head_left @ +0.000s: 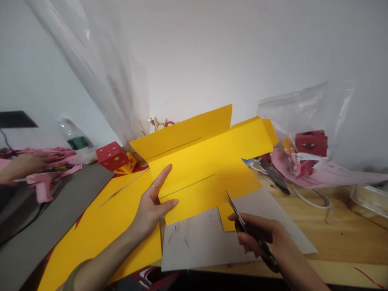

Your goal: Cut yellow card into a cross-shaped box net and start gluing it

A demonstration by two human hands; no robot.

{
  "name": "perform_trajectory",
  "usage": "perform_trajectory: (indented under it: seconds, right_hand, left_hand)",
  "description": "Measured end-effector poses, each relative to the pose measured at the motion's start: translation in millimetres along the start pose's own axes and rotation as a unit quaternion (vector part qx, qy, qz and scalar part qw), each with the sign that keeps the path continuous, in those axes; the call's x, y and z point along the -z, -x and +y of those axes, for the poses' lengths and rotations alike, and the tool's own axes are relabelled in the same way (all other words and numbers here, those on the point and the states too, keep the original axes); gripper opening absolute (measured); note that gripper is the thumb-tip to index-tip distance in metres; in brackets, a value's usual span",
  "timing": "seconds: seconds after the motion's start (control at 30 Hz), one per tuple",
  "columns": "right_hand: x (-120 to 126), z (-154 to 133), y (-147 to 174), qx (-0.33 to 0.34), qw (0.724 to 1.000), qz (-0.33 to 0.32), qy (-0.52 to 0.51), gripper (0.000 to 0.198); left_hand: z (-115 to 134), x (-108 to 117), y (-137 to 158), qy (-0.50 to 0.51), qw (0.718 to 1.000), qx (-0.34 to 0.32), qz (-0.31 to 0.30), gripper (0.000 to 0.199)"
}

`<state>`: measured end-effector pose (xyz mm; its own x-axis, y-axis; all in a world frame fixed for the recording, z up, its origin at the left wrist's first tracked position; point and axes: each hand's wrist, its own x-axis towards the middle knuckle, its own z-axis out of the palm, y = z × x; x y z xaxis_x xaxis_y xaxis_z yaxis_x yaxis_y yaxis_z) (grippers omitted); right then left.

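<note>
My left hand [154,196] grips the left end of a folded sheet of yellow card [197,169], with the thumb and a finger on its face. Two dark lines are drawn along the card, and flaps stand up at its far and right sides. In my right hand [260,234] is a pair of dark-handled scissors [238,212], its blades pointing up beside the card's lower right edge. Below lies a yellow card scrap [227,220] on a white sheet [194,246].
A larger yellow sheet [100,230] lies at left, near a red dotted box [112,157]. Another person's hand [27,165] is beside a pink glue gun [42,186]. A clear plastic bag [291,109], a pink sheet [330,171] and a clear container [370,202] are at right.
</note>
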<state>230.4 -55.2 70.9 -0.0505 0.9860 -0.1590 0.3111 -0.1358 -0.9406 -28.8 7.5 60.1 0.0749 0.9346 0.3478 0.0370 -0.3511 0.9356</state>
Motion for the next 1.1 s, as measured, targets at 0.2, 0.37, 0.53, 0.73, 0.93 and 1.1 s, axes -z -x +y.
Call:
perform_trajectory:
  seconds: [0.2,0.37,0.53,0.73,0.93,1.1]
  right_hand:
    - [-6,-2,4,-0.006,0.997,0.07,-0.02,0.038]
    - [-8,-3,5,-0.001,0.994,0.093,-0.051,0.033]
    - [-11,-3,5,0.012,0.991,0.104,-0.089,0.025]
    - [-3,8,0,0.024,0.997,0.068,-0.041,0.029]
    - [-5,2,6,0.018,0.994,0.103,-0.026,0.031]
    - [-8,-8,11,0.041,0.993,0.11,-0.007,0.037]
  left_hand:
    - [1,-3,0,0.007,1.0,0.008,-0.001,0.07]
    - [3,-4,0,-0.001,1.0,0.013,0.006,0.071]
    - [2,-4,0,0.024,1.0,0.014,0.0,0.071]
    - [1,-4,0,0.027,1.0,0.007,0.002,0.068]
    - [0,-4,2,0.023,1.0,0.01,-0.001,0.07]
    - [-1,-4,4,0.011,1.0,0.016,-0.013,0.07]
